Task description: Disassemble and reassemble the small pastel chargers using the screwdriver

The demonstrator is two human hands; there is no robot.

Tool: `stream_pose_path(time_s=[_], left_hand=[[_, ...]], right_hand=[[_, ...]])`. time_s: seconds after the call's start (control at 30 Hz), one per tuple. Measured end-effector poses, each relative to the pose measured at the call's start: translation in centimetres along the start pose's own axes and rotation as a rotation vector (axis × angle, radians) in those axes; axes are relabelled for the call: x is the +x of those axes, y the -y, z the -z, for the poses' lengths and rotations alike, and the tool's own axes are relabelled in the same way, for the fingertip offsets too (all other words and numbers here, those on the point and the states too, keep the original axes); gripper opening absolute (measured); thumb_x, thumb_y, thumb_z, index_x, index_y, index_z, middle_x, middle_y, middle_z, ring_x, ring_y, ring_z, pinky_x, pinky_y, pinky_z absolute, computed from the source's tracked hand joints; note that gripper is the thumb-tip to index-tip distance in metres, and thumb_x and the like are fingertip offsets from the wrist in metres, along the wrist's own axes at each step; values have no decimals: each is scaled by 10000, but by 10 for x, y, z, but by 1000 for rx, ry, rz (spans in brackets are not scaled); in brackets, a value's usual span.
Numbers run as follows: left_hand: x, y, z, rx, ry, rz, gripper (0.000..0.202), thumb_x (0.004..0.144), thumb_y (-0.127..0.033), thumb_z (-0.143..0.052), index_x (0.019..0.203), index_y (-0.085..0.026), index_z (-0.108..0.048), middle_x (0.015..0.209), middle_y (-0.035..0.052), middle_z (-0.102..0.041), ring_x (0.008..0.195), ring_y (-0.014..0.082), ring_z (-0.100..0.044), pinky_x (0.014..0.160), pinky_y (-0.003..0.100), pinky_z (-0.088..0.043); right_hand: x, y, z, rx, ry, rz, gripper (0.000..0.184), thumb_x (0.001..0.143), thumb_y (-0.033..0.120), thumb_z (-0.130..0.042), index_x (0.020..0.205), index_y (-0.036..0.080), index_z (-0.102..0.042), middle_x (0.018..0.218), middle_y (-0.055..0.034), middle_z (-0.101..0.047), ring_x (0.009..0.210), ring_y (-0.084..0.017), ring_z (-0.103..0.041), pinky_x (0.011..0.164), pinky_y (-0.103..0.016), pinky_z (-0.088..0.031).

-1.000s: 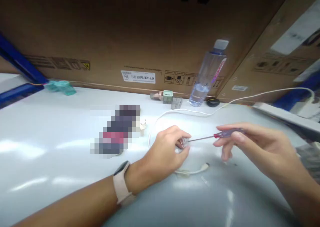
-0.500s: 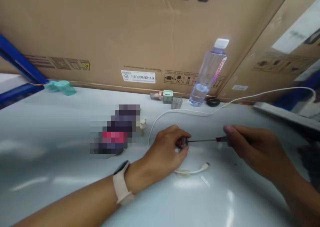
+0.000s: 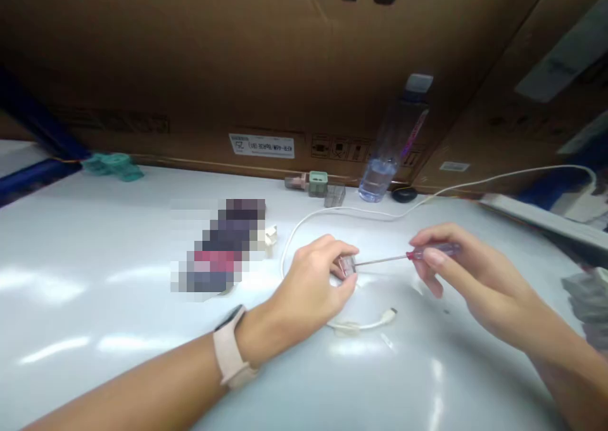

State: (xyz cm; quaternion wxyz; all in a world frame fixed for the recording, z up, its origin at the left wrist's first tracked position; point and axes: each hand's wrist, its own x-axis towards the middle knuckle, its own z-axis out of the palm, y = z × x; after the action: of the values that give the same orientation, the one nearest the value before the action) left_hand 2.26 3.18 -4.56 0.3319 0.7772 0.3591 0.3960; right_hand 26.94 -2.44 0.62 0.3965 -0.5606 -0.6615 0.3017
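Head view: a small clear plug (image 3: 347, 266) — possibly a network connector, though blurred — is gripped by the left hand (image 3: 304, 288) above the desk (image 3: 85, 367); a red-handled screwdriver (image 3: 384, 260), its tip at the plug, has been re-pinched and tilted up by the right hand (image 3: 468, 269).

Light from above lies in long white streaks of glare across the white tabletop (image 3: 95, 241), bright and nearly washed out, while the cardboard carton (image 3: 190, 57) behind sits dim and brownish. A soft shadow spreads beneath the right hand (image 3: 456, 266). The frame bows toward its edges, the water bottle (image 3: 380, 177) looks soft, and a coarse pixel mosaic (image 3: 218, 247) hides one object.
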Motion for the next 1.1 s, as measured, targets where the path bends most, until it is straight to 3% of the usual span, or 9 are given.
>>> stream_pose_path(time_s=[0.23, 0.5, 0.63, 0.77, 0.87, 1.03, 1.1], left_hand=[[0, 0, -1, -37, -12, 27, 308, 820, -45, -743, 1106, -152, -785, 993, 49, -750, 758, 134, -751, 789, 275, -665], [0, 1, 0, -65, -21, 22, 299, 830, -57, -746, 1112, -145, -790, 1016, 56, -748, 783, 141, -756, 801, 277, -668], [0, 0, 1, -58, -18, -14, 297, 846, -62, -741, 1126, -151, -786, 1004, 51, -745, 778, 139, -754, 784, 271, -659], [-1, -1, 3, -27, -8, -36, 292, 848, -57, -745, 1122, -149, -789, 1004, 53, -748, 770, 138, -750, 789, 278, -655], [-1, -1, 2, -31, -7, -35, 299, 846, -56, -743, 1127, -148, -789, 1016, 56, -747, 785, 142, -756, 797, 278, -657], [-1, 0, 1, -58, -3, 0, 290, 848, -67, -743, 1121, -152, -791, 1001, 51, -743, 779, 143, -757, 799, 284, -665], [0, 1, 1, -84, 0, 18, 288, 854, -77, -742, 1127, -152, -791, 1027, 60, -745, 786, 145, -760, 811, 292, -673]], right_hand=[[-1, 1, 0, -83, -28, 62, 272, 1022, 514, -686, 999, 249, -739, 769, -19, -756, 597, -156, -667, 609, -297, -545], [-4, 9, -4, -305, -193, 61, 331, 971, 605, -698, 857, 303, -770, 649, -12, -741, 556, -209, -651, 545, -336, -490], [-3, 11, -5, -406, -233, 99, 430, 951, 622, -716, 691, 279, -716, 538, 13, -649, 473, -162, -538, 565, -330, -426], [0, 9, -5, -426, -216, 42, 575, 982, 657, -651, 571, 256, -609, 458, 30, -498, 454, -136, -439, 525, -314, -350], [1, 6, -5, -361, -156, 19, 588, 1017, 675, -575, 617, 248, -630, 495, 18, -514, 486, -144, -473, 507, -300, -353], [0, 3, 0, -154, -38, 39, 332, 1042, 558, -602, 1028, 239, -689, 696, 5, -672, 582, -160, -610, 576, -276, -505], [-1, 3, 1, -129, -24, 39, 291, 1031, 528, -634, 1052, 239, -667, 744, -5, -696, 597, -163, -636, 586, -276, -531]])
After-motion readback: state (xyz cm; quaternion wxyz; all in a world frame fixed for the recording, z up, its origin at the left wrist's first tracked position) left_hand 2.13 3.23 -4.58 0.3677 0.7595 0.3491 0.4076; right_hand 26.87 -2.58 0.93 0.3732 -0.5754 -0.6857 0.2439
